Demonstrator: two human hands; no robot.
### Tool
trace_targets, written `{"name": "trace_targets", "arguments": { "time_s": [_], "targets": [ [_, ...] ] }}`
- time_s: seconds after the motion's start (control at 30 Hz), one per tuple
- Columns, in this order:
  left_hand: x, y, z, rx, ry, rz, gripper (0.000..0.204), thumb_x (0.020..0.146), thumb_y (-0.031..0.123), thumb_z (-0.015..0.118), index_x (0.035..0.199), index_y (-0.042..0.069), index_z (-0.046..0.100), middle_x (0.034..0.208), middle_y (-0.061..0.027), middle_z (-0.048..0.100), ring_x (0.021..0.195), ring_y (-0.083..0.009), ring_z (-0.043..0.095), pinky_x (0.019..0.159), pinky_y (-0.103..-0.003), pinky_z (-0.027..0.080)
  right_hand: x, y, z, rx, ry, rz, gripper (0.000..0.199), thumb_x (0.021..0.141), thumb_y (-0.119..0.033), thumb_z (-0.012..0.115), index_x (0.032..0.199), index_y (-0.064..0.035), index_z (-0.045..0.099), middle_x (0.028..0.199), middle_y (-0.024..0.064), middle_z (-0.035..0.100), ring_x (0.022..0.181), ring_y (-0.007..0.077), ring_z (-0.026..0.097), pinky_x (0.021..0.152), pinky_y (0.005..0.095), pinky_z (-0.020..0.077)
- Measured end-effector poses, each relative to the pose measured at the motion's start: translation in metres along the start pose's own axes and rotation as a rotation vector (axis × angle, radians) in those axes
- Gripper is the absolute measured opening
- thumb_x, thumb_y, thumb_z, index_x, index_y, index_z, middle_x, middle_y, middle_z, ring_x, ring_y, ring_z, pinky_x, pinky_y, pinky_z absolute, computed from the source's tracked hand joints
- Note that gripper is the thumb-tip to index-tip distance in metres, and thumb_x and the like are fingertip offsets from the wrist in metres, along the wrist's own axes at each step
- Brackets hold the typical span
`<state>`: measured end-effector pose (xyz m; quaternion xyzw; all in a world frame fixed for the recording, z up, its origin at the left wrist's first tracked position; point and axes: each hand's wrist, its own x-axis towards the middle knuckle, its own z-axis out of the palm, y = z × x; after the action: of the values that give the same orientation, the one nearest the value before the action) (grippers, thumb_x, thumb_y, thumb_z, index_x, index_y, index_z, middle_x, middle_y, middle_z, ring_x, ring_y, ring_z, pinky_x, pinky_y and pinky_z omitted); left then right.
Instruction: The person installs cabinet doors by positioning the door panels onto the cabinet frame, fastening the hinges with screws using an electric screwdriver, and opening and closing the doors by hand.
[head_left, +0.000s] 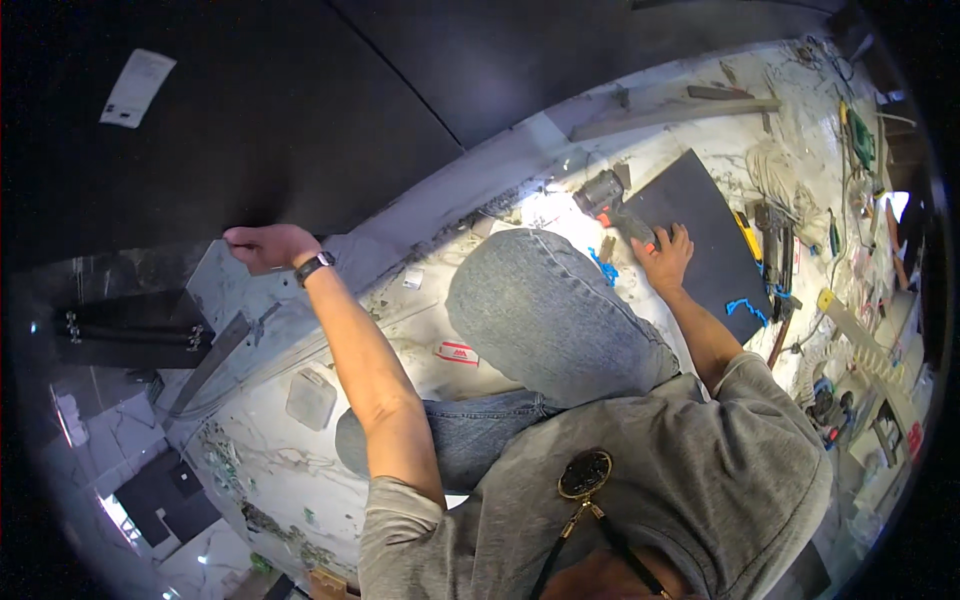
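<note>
My left hand (270, 248) is closed at the lower edge of a large dark panel (250, 130), with its fingers curled against that edge. My right hand (666, 262) is at the handle end of a cordless drill (610, 204). Its fingers are spread, and the fingertips are beside or touching the red and black base of the tool. The drill lies partly over a flat black board (690, 205), and a bright patch of light falls by its front end. Blue cord (604, 266) lies close to my right hand.
My bent knee (545, 290) is between my arms. A small red and white packet (457, 352) and a pale rounded block (311, 399) lie on the marbled floor. Wood strips (680, 117) lie at the far right. Tools, including a yellow-handled one (748, 238), clutter the right side.
</note>
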<state>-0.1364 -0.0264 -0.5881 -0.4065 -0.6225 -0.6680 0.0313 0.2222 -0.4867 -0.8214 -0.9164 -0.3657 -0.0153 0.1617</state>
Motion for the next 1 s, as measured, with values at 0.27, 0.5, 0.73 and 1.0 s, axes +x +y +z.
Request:
{"name": "trace_targets", "arguments": {
  "time_s": [0.27, 0.5, 0.73, 1.0],
  "targets": [
    [0.011, -0.028, -0.013, -0.008, -0.066, -0.079, 0.053, 0.1, 0.041, 0.051, 0.103, -0.01, 0.064, 0.098, -0.0293, 0.066, 0.086, -0.0363, 0.062, 0.077, -0.043, 0.048, -0.002, -0.009, 0.0, 0.022, 0.088, -0.059, 0.059, 0.075, -0.052, 0.073, 0.11, -0.0054, 0.064, 0.131, 0.029, 0.047, 0.129, 0.0455, 0.04, 0.104, 0.0654, 0.0278],
    [-0.02, -0.054, -0.01, -0.194, -0.05, -0.171, 0.046, 0.1, 0.036, 0.057, 0.081, -0.006, 0.058, 0.076, -0.0097, 0.061, 0.073, -0.018, 0.046, 0.07, -0.035, 0.044, -0.019, 0.002, 0.001, 0.056, 0.097, -0.022, 0.061, 0.072, -0.053, 0.074, 0.107, -0.0032, 0.064, 0.13, 0.032, 0.046, 0.129, 0.0478, 0.038, 0.105, 0.0671, 0.0251],
    [-0.024, -0.109, 0.002, -0.203, -0.076, -0.237, 0.062, 0.094, 0.054, 0.057, 0.104, -0.005, 0.069, 0.102, -0.0191, 0.071, 0.092, -0.0263, 0.061, 0.087, -0.039, 0.047, -0.007, -0.011, -0.011, 0.133, 0.033, 0.066, 0.065, 0.073, -0.057, 0.071, 0.106, -0.0021, 0.064, 0.132, 0.032, 0.044, 0.133, 0.0484, 0.032, 0.106, 0.0694, 0.0204],
    [-0.03, -0.105, 0.0, 0.039, -0.151, -0.203, 0.068, 0.098, 0.055, 0.048, 0.111, -0.009, 0.065, 0.112, -0.0268, 0.066, 0.103, -0.0373, 0.061, 0.093, -0.04, 0.046, -0.006, -0.007, -0.023, 0.142, -0.141, 0.119, 0.075, 0.076, -0.069, 0.061, 0.112, -0.0029, 0.065, 0.136, 0.033, 0.041, 0.137, 0.0481, 0.025, 0.109, 0.0698, 0.0137]
  ]
}}
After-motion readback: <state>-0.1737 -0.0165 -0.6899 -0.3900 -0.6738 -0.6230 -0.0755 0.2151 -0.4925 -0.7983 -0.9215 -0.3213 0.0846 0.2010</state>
